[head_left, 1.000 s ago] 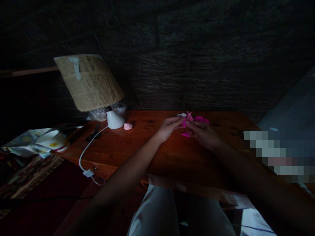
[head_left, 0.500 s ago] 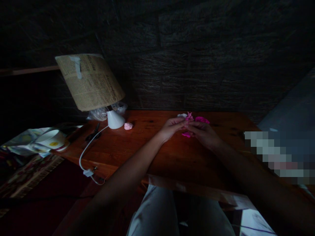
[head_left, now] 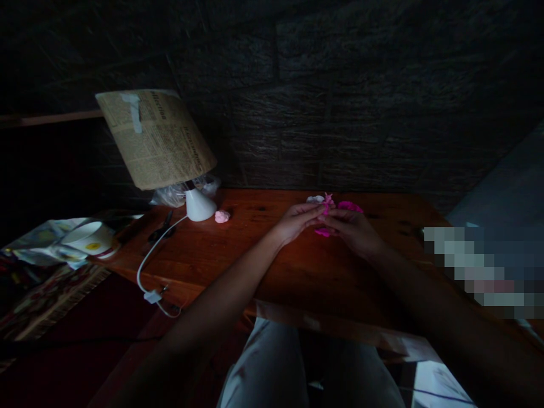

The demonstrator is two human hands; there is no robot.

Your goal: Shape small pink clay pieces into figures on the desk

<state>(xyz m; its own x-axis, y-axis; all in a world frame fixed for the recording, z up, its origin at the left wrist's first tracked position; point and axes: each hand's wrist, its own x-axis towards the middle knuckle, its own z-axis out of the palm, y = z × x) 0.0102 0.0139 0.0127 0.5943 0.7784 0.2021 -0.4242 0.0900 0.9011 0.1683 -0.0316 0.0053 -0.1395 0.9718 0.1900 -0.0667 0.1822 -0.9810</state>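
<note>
Both my hands meet over the far middle of a wooden table [head_left: 238, 249]. My left hand [head_left: 297, 221] is closed, its fingertips pinching a small piece of magenta clay-like material [head_left: 326, 209]. From the other side my right hand [head_left: 351, 226] pinches the same piece between thumb and fingers. Just beyond the fingertips is a small light pink shape [head_left: 328, 198] with thin points on top. A larger magenta lump [head_left: 351, 206] lies behind my right hand, and a white lump [head_left: 315, 199] behind my left. A flat magenta bit [head_left: 323, 232] shows below the fingers.
To the left stands a lamp [head_left: 199, 205] with a newspaper-print shade, its white cord [head_left: 147, 263] hanging over the table edge. A pale pink lump [head_left: 221, 216] lies beside its base. Dark scissors [head_left: 161, 229] and a paper cup [head_left: 91, 238] are farther left. A dark wall [head_left: 297, 113] rises behind.
My fingers have shifted slightly around the magenta piece, and more of it shows between the fingertips. Both hands stay in nearly the same place.
</note>
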